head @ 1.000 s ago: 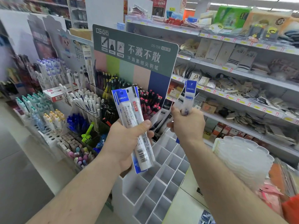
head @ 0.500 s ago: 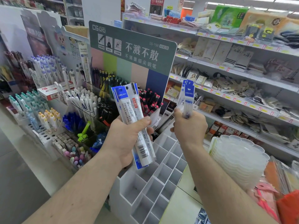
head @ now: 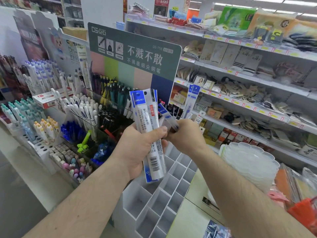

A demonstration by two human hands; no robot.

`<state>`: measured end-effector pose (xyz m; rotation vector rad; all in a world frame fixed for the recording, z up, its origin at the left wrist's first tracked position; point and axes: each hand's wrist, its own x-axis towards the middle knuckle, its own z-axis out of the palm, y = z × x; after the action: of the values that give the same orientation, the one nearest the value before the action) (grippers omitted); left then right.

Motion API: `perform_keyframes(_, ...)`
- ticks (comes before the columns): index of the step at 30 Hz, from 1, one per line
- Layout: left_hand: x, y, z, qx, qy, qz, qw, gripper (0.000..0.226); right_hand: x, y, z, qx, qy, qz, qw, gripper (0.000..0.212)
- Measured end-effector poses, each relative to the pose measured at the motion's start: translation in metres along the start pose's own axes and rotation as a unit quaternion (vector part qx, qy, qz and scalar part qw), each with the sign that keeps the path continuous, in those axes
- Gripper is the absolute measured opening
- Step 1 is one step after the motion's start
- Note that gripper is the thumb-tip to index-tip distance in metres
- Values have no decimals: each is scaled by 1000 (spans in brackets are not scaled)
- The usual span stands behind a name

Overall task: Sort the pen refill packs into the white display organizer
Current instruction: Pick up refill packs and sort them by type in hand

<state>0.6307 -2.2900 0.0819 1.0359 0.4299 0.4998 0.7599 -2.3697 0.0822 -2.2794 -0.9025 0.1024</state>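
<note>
I see two hands: my left hand holds one bundle of refill packs, exact number unclear; my right hand holds a further pack. One white organizer.

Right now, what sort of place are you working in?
Most likely a shop's stationery aisle: a pen display packed with pens, shelves with yellow price tags holding packaged goods, and a green fountain-pen sign.

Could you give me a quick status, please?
Left hand grips refill bundle. Right hand pinches one pack. Organizer below, unobstructed.
</note>
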Motion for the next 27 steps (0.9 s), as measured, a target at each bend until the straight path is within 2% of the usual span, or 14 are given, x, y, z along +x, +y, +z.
perform_keyframes(2,0,1,1,23,-25,-1,999,28,-5,0,-13,25,60,9,998,49)
perform_keyframes(5,3,-1,1,77,-52,5,996,32,-22,2,-30,180,164,1,970,56)
perform_keyframes(7,6,-3,4,122,-71,7,990,31,-39,-4,-35,248,152,-24,956,48)
perform_keyframes(9,10,-7,11,152,-103,-3,983,31,-53,-11,-36,241,94,-38,965,40)
perform_keyframes(11,12,-12,19,181,-137,-6,974,36,-57,-10,-35,222,41,-17,974,29)
perform_keyframes(13,14,-15,25,204,-168,-3,964,38,-56,-3,-38,210,24,14,977,19)
perform_keyframes(17,15,-13,30,182,-213,-59,958,31,-60,10,-45,231,43,48,971,24)
perform_keyframes(20,18,-14,31,155,-210,-100,960,33,-64,17,-44,324,51,90,940,21)
perform_keyframes(24,17,-19,30,152,-191,-92,965,37,-69,20,-41,408,62,116,904,19)
perform_keyframes(27,18,-24,28,165,-174,-69,968,31,-70,21,-39,420,113,117,893,16)
